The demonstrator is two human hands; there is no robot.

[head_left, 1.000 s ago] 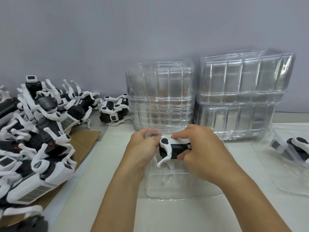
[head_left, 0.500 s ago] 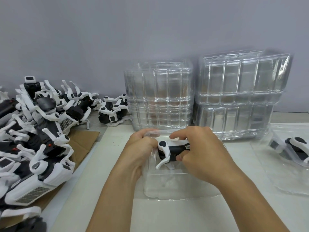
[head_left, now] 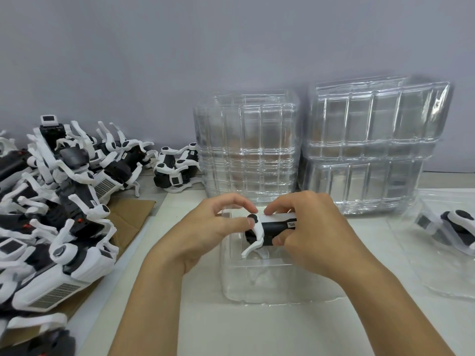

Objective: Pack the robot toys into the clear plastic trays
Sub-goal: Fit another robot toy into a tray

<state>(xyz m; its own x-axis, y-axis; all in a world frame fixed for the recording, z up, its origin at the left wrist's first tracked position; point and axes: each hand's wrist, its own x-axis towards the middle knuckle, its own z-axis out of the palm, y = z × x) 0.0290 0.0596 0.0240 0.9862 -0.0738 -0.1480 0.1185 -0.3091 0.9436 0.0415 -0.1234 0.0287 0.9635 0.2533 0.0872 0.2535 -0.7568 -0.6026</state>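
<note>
At the near centre of the white counter (head_left: 257,327), a clear plastic tray (head_left: 257,283) lies open side up, and a black-and-white robot toy (head_left: 270,231) is held just above its far half. The toy is gripped by the right hand (head_left: 316,235), whose fingers are curled round the body from the 3 o'clock side. The left hand (head_left: 218,227) is pinched on the toy's end at 9 o'clock, thumb against the round joint and fingertips arched over the top. One white leg hangs down into the tray's cavity.

The step in hand is judged to be the seating of the toy in the moulded recess. It is best done with the legs folded close to the body first, so that none is caught on the thin rim. The body should then be lined up with the recess and lowered level, with light, even pressure from both hands; the tray looks flimsy and is likely to buckle or slide if pushed from one side.

At 9 o'clock a heap of unpacked toys (head_left: 59,214) is spread over cardboard (head_left: 131,217). At 3 o'clock a packed toy in a tray (head_left: 447,229) is seen. Farther back, at 12 to 1 o'clock, two stacks of empty trays (head_left: 246,147) are stood against the grey wall (head_left: 180,60).
</note>
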